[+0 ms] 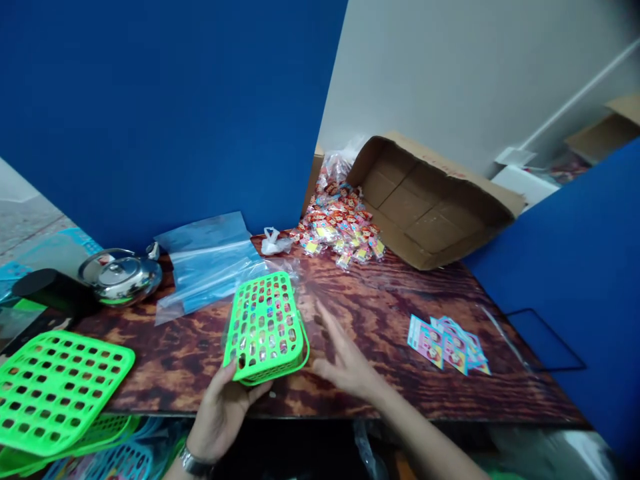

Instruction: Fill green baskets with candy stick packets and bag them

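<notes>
The bright green, rectangular, perforated plastic basket (265, 325) was located above the near part of the brown-and-black, wood-patterned table (370, 310), lid side up. The left hand (225, 410) gripped its near left corner, thumb at the upper edge and fingers beneath; this hold probably served to support the near end while leaving the lid exposed. Whether the far end rested on the table could not be determined.

The right hand (345, 363) held nothing. Its thumb and fingers stood wide apart just beside the basket's right side, presumably to keep that side within reach.

The flat, clear-and-blue plastic sheets (210, 260) lay behind and to the left. The brown, open cardboard box (425, 200) was tipped on its side next to the heap of small, clear-wrapped, red-and-yellow packets (340, 223), apparently for easy access. The printed, blue-and-pink paper cards (445, 343) lay fanned at right, likely for separate pickup.
</notes>
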`<state>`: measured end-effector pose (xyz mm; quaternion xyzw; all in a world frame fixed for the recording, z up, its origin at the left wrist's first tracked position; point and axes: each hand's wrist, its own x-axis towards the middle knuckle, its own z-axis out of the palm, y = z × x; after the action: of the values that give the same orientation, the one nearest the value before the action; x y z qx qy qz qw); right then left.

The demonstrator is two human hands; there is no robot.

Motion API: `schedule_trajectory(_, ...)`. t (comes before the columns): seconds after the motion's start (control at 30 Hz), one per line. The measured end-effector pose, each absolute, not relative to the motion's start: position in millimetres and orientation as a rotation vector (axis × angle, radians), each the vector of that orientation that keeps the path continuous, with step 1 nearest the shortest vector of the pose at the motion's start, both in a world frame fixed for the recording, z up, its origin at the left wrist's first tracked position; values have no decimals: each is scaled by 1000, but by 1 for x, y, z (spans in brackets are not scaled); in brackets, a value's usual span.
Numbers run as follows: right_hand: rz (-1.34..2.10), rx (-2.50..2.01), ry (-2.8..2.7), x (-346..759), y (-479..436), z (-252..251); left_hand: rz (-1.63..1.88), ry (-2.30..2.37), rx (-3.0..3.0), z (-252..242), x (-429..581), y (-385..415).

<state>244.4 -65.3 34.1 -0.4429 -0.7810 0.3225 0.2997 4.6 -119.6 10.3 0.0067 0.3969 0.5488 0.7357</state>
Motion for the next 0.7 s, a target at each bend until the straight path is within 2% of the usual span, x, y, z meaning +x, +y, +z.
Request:
schedule_trajectory(0.1,879,-1133,-2071,224,-76,27,1191,832,-3,12,8,-121)
schedule_trajectory(0.33,622,-1238,-1807,214,-78,31,1262,910,45,12,14,-122)
schedule_trajectory(0.6,113,-1212,-2093,216,-61,41,1242,903,82,10,20,-124)
schedule_trajectory(0.7,50,-1124,-2097,219,-66,38,1267,896,43,13,24,-122)
